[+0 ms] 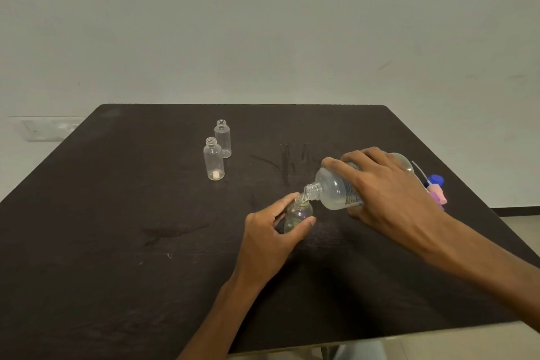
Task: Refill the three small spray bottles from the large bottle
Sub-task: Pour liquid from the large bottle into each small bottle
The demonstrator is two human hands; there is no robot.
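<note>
Right hand (388, 193) grips the large bottle (336, 190), tipped neck-down onto the mouth of a small bottle (298, 215) that the left hand (271, 235) holds upright near the tabletop (117, 213) center. Two more small bottles (214, 159) (uncapped) stand toward the far edge. Spray caps (436, 190) lie by the right edge.

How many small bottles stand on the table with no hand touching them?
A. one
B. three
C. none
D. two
D: two open small bottles stand alone at the far side of the table, while the left hand holds the third small bottle under the large bottle.
</note>
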